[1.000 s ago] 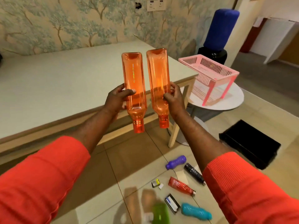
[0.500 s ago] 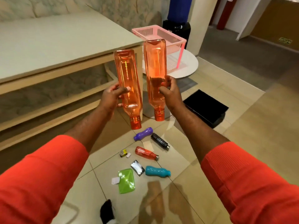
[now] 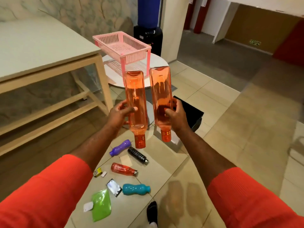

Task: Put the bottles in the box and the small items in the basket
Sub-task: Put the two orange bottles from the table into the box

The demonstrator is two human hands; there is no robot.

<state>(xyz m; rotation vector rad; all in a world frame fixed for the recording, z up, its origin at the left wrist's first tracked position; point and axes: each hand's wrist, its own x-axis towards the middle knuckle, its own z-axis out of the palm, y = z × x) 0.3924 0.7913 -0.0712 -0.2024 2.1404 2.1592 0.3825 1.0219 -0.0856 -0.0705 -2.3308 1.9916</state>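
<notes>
At centre view, the left hand wraps thumb and fingers round a tall orange bottle, and the right hand grips a second orange bottle just beside it, both cap-down above the floor. Toward 12 o'clock the pink basket stands on a round white table. The black box lies at 3 o'clock of the right hand, partly hidden. Toward 6 o'clock lie a purple bottle, black bottle, red bottle, teal bottle and green pouch.
</notes>
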